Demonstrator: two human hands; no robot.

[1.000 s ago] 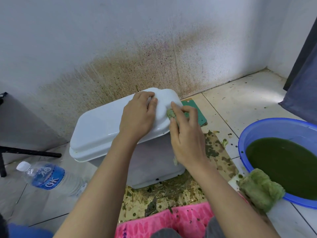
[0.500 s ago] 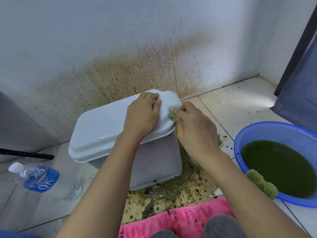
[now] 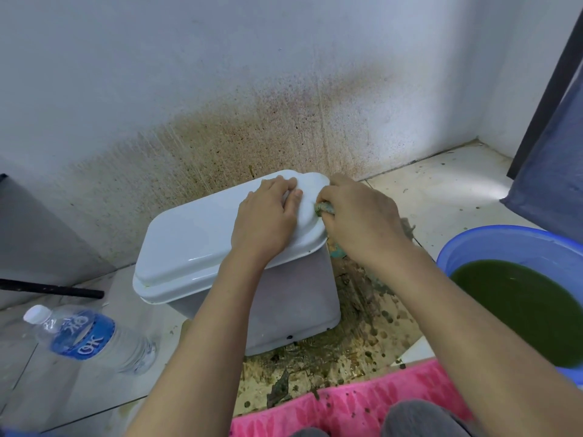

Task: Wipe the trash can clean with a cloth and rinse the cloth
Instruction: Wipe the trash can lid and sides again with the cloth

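A white trash can with a closed white lid stands on the dirty floor against the stained wall. My left hand lies flat on the right end of the lid, fingers spread, holding nothing. My right hand is closed around a small greenish cloth and presses it against the lid's right edge. Most of the cloth is hidden inside my fist. A blue basin of dark green water sits on the right.
A plastic water bottle lies on the tiles at left, beside a black bar. A pink towel lies at the bottom over my knees. Green-brown grime covers the floor around the can. Dark fabric hangs at right.
My right hand has curled into a fist around the cloth and shifted up along the lid's right edge. The green sponge on the basin rim is now hidden by my right arm.
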